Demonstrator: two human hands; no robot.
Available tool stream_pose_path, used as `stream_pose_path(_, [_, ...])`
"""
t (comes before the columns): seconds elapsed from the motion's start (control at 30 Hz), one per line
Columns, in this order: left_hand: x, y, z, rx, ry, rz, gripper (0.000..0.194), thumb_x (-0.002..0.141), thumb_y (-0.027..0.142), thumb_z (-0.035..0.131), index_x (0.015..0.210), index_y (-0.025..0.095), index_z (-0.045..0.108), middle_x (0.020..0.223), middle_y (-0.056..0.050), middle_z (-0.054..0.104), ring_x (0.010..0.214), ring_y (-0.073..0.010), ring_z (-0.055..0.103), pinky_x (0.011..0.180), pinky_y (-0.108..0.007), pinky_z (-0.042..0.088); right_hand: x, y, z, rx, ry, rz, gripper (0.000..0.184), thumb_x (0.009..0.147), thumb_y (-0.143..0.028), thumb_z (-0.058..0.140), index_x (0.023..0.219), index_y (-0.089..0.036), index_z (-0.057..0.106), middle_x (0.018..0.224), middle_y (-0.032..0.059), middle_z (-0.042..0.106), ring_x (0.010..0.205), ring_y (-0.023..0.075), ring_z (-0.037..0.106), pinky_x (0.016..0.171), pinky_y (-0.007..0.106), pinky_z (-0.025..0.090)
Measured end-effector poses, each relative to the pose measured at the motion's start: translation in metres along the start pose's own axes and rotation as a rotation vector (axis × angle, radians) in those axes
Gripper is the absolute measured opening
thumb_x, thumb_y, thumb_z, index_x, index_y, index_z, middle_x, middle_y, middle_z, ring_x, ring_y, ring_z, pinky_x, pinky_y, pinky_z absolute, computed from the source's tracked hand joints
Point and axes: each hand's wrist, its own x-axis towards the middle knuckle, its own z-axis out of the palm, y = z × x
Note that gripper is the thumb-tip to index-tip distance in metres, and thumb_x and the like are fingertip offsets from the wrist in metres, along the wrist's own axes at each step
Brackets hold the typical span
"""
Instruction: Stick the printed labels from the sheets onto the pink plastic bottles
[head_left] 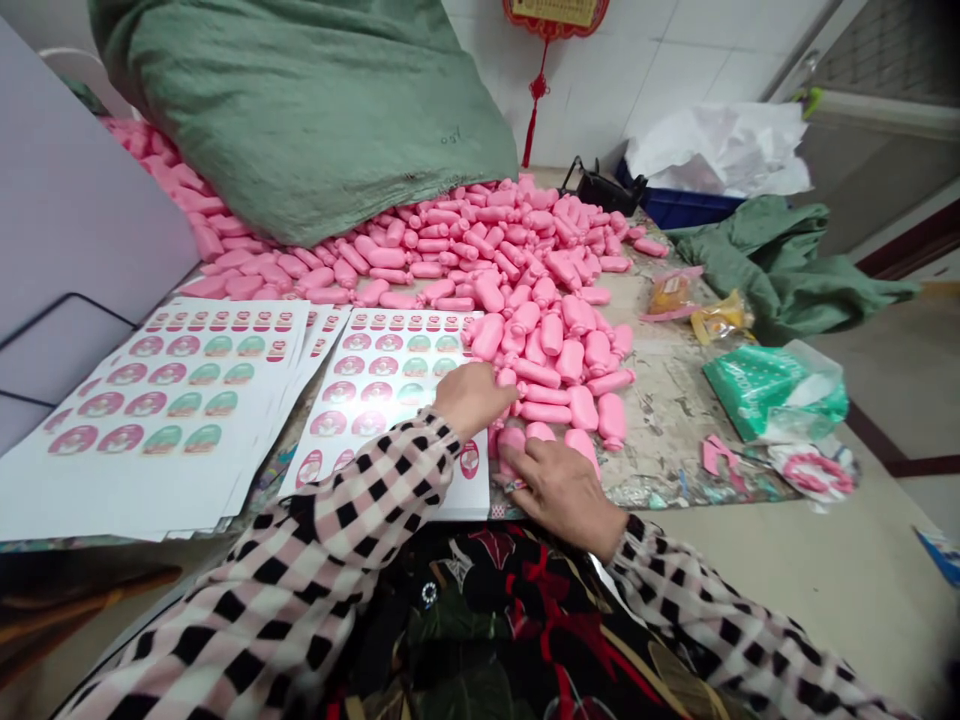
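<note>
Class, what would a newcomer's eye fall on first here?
The heap of pink capsule-shaped pieces spills across the table from a green woven sack at the back. Sheets of round printed labels lie front left. The left hand and right hand meet at the heap's near edge.

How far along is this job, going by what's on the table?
Little looks done: the pink capsule-shaped pieces show no visible labels. In hand: the left hand lies on a label sheet, the right hand on the pieces. Remaining: the heap spilling from the green sack, and a stack of full sheets.
</note>
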Motion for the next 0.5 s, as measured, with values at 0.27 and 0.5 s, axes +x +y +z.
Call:
stream_pose_path(0.27, [-0.036,-0.025,-0.039,-0.633,-0.249,-0.097,0.024,0.081,0.044,0.046,0.078,0.021,0.040,0.066,0.001,0.059,0.062,-0.0150,0.065,0.059,-0.029,0.052,0.013,0.018,-0.010,0.189,0.065,0.151,0.038,0.088,-0.036,0.048,0.123,-0.023,0.055,0.094,0.0061,0.061,0.084,0.0202,0.055,0.069,0.030,0.038])
stream_pose_path(0.5, [-0.086,-0.042,-0.044,-0.834,-0.500,-0.147,0.025,0.074,0.035,0.063,0.090,0.018,0.054,0.060,0.004,0.054,0.044,-0.0061,0.047,0.042,-0.017,0.033,0.040,-0.004,-0.034,1.105,-0.024,0.231,0.038,0.083,-0.041,0.058,0.116,-0.022,0.059,0.095,0.0029,0.062,0.084,0.0155,0.055,0.076,0.029,0.043])
